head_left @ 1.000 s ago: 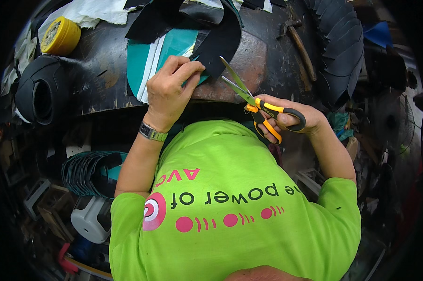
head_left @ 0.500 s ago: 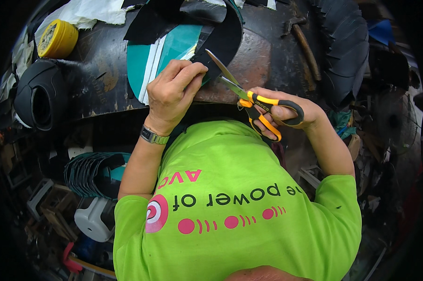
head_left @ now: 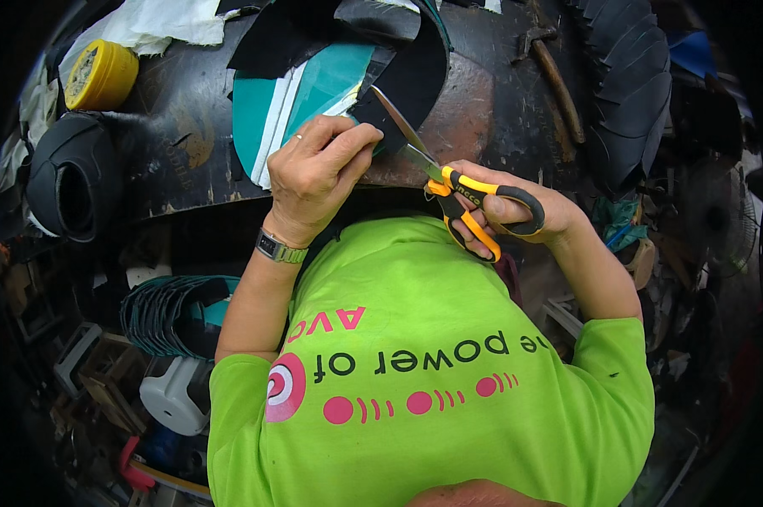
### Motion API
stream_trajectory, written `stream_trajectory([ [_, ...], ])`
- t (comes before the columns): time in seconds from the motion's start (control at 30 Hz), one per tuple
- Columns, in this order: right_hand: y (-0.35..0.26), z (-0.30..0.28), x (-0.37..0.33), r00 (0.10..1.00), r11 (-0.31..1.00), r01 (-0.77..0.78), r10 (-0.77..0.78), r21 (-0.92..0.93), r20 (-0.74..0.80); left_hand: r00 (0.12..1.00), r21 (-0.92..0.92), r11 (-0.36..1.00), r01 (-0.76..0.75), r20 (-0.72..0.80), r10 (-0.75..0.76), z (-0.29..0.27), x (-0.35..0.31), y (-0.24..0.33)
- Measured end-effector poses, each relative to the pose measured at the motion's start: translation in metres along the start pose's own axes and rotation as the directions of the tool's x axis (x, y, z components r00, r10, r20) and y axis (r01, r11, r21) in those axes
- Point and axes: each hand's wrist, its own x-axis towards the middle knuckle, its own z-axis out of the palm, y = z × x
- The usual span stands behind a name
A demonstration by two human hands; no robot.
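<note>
A curved black and teal sheet piece with white strips across its teal face lies at the bench's near edge. My left hand is closed, thumb and fingertips pinched at the near edge of this piece; the exact grip is partly hidden by the fingers. In my right hand is a pair of scissors with yellow-orange and black handles. Their blades stand apart, pointing up and left, with the longer blade's tip over the black part just beyond my left fingertips.
On the dark bench are a yellow tub, a black moulded hollow form, a hammer and a row of overlapping black pieces. Below left are stacked teal-edged pieces and a white stool.
The scissors have shifted slightly left, closer to my left hand, their blades still apart. My left hand has moved a little right, and its pinch stays closed.
</note>
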Motion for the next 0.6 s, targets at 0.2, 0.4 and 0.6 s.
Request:
stream_trajectory([
  [0.2,-0.003,0.007,-0.002,0.992,0.997,-0.035,0.026,-0.072,-0.123,1.000,-0.043,0.999,-0.030,0.002,0.030,-0.001,0.000,-0.004],
  [0.4,0.000,0.008,-0.001,0.982,0.996,-0.076,0.067,-0.046,-0.177,0.997,-0.260,0.965,0.021,-0.065,-0.040,-0.003,-0.002,-0.008],
  [0.6,0.010,-0.003,-0.006,1.000,0.987,-0.011,0.013,0.158,-0.012,0.966,-0.634,0.766,-0.108,0.114,0.231,-0.024,0.006,-0.021],
])
